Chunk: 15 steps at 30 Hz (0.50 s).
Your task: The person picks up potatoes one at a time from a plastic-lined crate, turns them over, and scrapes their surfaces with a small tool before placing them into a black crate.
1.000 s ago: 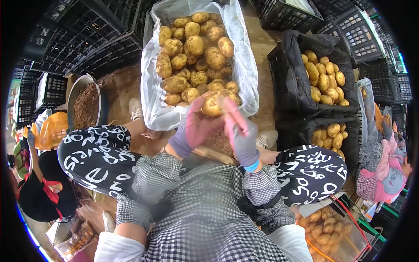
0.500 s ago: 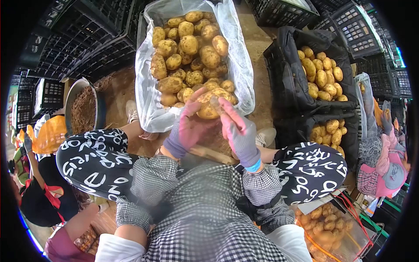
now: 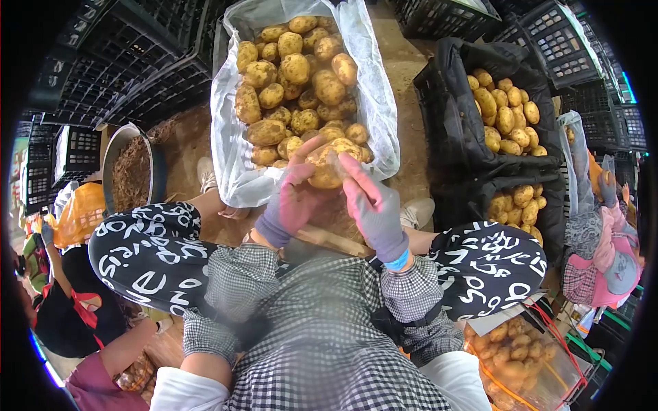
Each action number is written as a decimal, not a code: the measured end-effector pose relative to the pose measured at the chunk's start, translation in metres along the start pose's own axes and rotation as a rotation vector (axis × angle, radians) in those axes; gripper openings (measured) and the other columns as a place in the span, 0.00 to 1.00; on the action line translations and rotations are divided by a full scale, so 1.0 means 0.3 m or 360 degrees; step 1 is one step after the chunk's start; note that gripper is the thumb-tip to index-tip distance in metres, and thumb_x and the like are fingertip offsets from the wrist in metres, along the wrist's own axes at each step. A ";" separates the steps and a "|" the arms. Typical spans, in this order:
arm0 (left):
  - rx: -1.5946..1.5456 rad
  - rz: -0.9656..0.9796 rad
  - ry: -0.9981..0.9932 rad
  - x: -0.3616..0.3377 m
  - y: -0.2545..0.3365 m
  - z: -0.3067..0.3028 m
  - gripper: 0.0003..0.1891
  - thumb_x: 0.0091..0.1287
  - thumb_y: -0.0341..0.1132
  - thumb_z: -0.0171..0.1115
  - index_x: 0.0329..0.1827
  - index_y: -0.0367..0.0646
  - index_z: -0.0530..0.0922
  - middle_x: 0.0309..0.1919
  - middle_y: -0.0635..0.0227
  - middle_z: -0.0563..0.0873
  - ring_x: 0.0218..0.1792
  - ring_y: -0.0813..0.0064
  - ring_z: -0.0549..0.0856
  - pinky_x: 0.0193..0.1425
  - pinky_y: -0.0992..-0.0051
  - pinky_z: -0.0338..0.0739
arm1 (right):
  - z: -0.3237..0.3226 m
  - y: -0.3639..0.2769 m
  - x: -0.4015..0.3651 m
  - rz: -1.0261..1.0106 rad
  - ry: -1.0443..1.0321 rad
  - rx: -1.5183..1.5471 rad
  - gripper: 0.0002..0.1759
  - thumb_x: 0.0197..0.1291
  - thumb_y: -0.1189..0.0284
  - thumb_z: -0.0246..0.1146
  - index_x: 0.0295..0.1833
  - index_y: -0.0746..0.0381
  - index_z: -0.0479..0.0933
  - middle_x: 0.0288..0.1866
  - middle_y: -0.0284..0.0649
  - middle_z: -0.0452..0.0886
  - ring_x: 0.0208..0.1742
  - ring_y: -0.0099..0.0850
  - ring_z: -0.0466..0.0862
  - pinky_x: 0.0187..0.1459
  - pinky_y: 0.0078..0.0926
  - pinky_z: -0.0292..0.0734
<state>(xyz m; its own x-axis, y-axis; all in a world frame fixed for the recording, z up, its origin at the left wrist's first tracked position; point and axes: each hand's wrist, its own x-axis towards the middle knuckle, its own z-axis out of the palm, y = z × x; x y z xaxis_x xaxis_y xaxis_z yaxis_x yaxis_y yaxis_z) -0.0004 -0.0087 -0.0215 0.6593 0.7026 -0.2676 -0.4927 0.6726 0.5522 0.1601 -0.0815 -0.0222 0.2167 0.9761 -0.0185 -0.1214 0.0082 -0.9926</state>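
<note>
My left hand (image 3: 289,198), in a grey and pink glove, holds a large potato (image 3: 322,168) with brown soil patches, just over the near end of a lined crate. My right hand (image 3: 373,202), gloved alike with a blue band at the wrist, has its fingers pinched around a small greyish thing (image 3: 336,163) that lies against the potato's right side; its kind is too blurred to tell. Beyond both hands, many soil-marked potatoes (image 3: 301,89) fill the crate, whose white liner (image 3: 375,89) hangs over its walls.
Two black-lined crates (image 3: 445,123) of cleaner-looking potatoes stand at the right. A tub (image 3: 154,171) of brown loose matter is on the left. Black crates (image 3: 130,61) are stacked at the back left. A bag of potatoes (image 3: 510,356) lies at lower right. Other people sit on both sides.
My right fingers have shifted slightly left and up along the potato. My left hand still holds it, with a very slight shift leftward.
</note>
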 end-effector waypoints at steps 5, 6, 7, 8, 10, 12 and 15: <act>0.0141 0.0061 -0.0047 -0.004 0.005 0.004 0.32 0.75 0.39 0.50 0.81 0.51 0.53 0.74 0.57 0.68 0.72 0.57 0.72 0.75 0.48 0.68 | -0.004 0.015 -0.001 0.0006 0.0045 -0.0158 0.24 0.74 0.74 0.59 0.74 0.65 0.71 0.45 0.29 0.84 0.25 0.09 0.64 0.26 0.10 0.61; 0.0148 0.0093 -0.0069 -0.009 0.002 0.007 0.32 0.75 0.39 0.50 0.81 0.51 0.53 0.73 0.57 0.68 0.72 0.57 0.73 0.75 0.48 0.69 | 0.004 0.004 -0.008 0.0036 0.0019 -0.0091 0.24 0.74 0.74 0.59 0.73 0.64 0.72 0.44 0.28 0.83 0.26 0.09 0.65 0.26 0.10 0.61; 0.0151 0.0085 -0.0056 -0.011 0.004 0.014 0.32 0.75 0.39 0.51 0.81 0.50 0.54 0.73 0.57 0.69 0.71 0.58 0.74 0.74 0.50 0.70 | 0.014 -0.012 -0.015 0.0067 -0.0007 -0.0024 0.24 0.74 0.74 0.60 0.73 0.64 0.72 0.43 0.26 0.83 0.26 0.09 0.66 0.26 0.10 0.61; 0.0154 0.0076 -0.0043 -0.013 0.006 0.022 0.32 0.75 0.39 0.51 0.81 0.50 0.54 0.72 0.57 0.69 0.70 0.59 0.75 0.73 0.51 0.71 | 0.025 -0.032 -0.020 0.0099 -0.0031 0.0042 0.24 0.74 0.74 0.60 0.73 0.64 0.73 0.42 0.25 0.83 0.26 0.09 0.66 0.26 0.10 0.61; 0.0168 -0.0031 0.0049 -0.015 0.030 0.037 0.32 0.75 0.39 0.52 0.81 0.50 0.55 0.72 0.58 0.70 0.68 0.61 0.77 0.72 0.55 0.73 | 0.040 -0.057 -0.024 0.0199 0.0000 0.0184 0.23 0.74 0.74 0.61 0.72 0.64 0.73 0.42 0.24 0.82 0.27 0.09 0.67 0.27 0.10 0.61; 0.0259 0.0105 0.0060 -0.012 0.018 0.036 0.32 0.75 0.38 0.53 0.81 0.49 0.56 0.71 0.59 0.70 0.66 0.63 0.78 0.71 0.59 0.73 | 0.032 -0.018 -0.002 -0.0015 0.0164 0.0155 0.22 0.74 0.74 0.61 0.71 0.65 0.75 0.46 0.26 0.82 0.27 0.09 0.67 0.27 0.09 0.62; 0.0257 -0.0024 0.0091 -0.015 0.023 0.022 0.33 0.73 0.37 0.56 0.80 0.46 0.57 0.72 0.61 0.69 0.68 0.67 0.75 0.73 0.64 0.70 | 0.016 -0.020 -0.007 0.0018 0.0098 0.0141 0.22 0.74 0.74 0.61 0.71 0.65 0.75 0.51 0.28 0.83 0.27 0.09 0.66 0.27 0.09 0.61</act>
<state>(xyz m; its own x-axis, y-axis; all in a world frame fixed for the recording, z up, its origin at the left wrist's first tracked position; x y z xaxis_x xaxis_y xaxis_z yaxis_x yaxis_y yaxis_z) -0.0031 -0.0088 -0.0113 0.6303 0.7080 -0.3185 -0.3825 0.6402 0.6663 0.1559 -0.0827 -0.0157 0.2735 0.9611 -0.0397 -0.2088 0.0190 -0.9778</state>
